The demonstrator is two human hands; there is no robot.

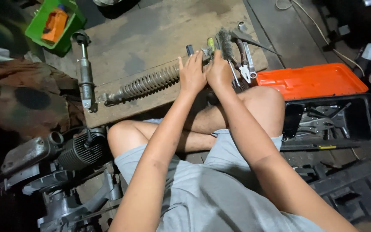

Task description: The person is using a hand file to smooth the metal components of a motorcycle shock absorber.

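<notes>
The near end of a coil-spring shock absorber [144, 83] is gripped by both hands — the left hand [192, 74] closed over the spring's end, the right hand [219, 71] closed just beside it, though what lies under the right palm cannot be told. The shock is laid across a wooden board [151, 38] on the floor, just ahead of the knees. For this hold to serve well, the spring end is best kept pressed flat to the board so it cannot roll. Two shocks are counted — the gripped one and a bare damper [84, 71] standing apart at the left. One wire brush [226, 43], one pair of pliers [244, 64], one orange-lidded toolbox [312, 79], one green bin [39, 30] and one engine [71, 152] are seen.
</notes>
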